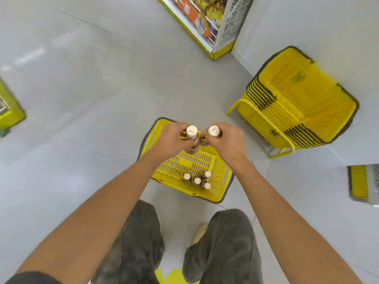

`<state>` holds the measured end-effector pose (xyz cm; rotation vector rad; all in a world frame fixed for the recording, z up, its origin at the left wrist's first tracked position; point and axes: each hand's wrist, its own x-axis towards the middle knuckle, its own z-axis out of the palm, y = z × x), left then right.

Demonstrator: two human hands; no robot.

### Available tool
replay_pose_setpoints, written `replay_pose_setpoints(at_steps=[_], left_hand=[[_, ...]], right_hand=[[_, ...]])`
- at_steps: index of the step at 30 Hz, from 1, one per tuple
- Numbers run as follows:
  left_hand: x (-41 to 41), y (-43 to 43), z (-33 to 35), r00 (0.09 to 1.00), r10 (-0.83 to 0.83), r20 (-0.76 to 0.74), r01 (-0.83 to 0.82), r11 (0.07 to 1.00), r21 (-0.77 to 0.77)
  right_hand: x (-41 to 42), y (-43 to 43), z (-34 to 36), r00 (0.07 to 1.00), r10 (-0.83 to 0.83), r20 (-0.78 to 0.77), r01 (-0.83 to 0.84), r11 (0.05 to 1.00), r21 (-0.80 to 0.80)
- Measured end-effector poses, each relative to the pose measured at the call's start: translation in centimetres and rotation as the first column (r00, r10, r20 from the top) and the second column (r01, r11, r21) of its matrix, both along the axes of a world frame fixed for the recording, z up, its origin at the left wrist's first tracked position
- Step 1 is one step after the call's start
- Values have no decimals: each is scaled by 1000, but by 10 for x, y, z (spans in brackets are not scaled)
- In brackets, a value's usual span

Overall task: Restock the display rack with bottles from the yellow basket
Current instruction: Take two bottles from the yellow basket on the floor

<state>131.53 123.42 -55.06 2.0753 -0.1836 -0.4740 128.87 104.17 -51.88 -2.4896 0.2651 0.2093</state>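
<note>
A yellow basket point(220, 169) with a grey rim stands on the floor in front of my feet. Several brown bottles with white caps point(197, 180) stand upright in its near part. My left hand point(170, 141) grips one brown bottle point(191, 132) below its white cap, held above the basket. My right hand point(227, 141) grips a second brown bottle point(213, 131) the same way, right beside the first. Both bottles are upright, caps toward the camera. A display rack point(207, 21) with packaged goods stands at the top centre.
A tall stack of empty yellow baskets point(297, 99) on a yellow stand sits at the right against a white wall. Corners of other yellow racks show at the left edge point(10, 113) and right edge point(361, 181). Grey tiled floor lies all around.
</note>
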Motion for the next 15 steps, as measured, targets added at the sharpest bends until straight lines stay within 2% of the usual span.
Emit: replay_pose_setpoints(at_steps=[4, 8, 11, 15], left_hand=[[6, 65, 209, 990, 125, 61, -123, 992, -24], [4, 141, 380, 966, 195, 170, -192, 981, -35], [-4, 204, 473, 944, 212, 252, -212, 977, -26], [-33, 292, 553, 894, 274, 356, -284, 958, -23]], right_hand=[[23, 47, 207, 981, 85, 174, -105, 988, 110], [48, 104, 369, 942, 157, 297, -225, 951, 214], [64, 161, 454, 887, 227, 403, -342, 908, 242], [69, 253, 525, 798, 335, 501, -507, 823, 257]])
